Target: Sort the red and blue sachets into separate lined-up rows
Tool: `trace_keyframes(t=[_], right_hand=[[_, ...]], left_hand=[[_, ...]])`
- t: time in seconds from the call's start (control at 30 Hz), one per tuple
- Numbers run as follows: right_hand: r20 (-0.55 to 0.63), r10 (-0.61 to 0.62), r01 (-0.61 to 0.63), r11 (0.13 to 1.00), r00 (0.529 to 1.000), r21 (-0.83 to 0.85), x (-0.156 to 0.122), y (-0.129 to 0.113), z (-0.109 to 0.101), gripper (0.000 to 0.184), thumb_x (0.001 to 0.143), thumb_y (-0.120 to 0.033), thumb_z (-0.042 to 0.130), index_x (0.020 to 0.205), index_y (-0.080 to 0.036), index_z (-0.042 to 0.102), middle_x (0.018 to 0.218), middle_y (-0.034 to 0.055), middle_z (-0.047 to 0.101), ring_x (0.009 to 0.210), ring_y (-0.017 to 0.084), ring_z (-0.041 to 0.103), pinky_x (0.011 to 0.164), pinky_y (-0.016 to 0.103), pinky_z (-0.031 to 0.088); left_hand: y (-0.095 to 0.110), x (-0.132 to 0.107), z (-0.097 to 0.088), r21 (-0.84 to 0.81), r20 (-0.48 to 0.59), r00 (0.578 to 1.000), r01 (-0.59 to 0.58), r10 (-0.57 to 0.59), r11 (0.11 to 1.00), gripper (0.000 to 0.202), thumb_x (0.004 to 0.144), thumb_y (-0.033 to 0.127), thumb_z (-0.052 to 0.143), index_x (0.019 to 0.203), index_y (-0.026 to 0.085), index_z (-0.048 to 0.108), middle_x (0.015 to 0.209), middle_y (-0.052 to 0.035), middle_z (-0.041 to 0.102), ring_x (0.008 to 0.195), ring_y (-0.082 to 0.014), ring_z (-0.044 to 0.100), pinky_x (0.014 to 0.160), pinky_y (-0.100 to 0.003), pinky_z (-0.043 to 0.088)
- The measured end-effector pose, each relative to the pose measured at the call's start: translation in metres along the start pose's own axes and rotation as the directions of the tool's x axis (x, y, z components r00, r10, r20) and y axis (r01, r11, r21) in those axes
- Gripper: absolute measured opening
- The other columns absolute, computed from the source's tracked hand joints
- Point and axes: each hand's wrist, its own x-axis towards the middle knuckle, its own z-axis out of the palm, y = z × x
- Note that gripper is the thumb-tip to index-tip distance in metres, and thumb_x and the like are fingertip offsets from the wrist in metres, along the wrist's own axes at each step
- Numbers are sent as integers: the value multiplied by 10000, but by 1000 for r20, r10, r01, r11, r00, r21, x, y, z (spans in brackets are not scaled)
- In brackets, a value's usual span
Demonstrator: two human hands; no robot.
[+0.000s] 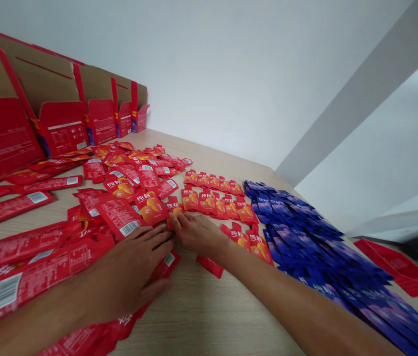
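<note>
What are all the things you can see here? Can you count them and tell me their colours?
Table: one, pale wood colour, across the middle
Wall: pale grey-white, behind the table
Open boxes: five, red with brown insides, along the back left
Loose packets: too many to count, red and orange, heaped on the left
Packets in rows: three rows, red and orange, in the middle
Blue packets: too many to count, overlapping on the right
Red object: one, far right, blurred
Left hand: one, over the loose packets
Right hand: one, fingers at a small red packet
</note>
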Motion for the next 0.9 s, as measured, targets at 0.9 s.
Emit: trace_keyframes(t=[0.9], right_hand=[[-33, 134, -137, 983, 990, -123, -138, -17, 23, 503, 898, -13, 603, 1381, -63, 739, 1472, 216, 685, 1334, 352, 707, 1125, 433, 608]], left_hand=[[2, 3, 6, -52, 123, 992, -28, 34, 998, 795, 955, 360, 700, 1691, 411, 402, 1736, -61, 466, 1565, -383, 483, 1289, -622, 324]])
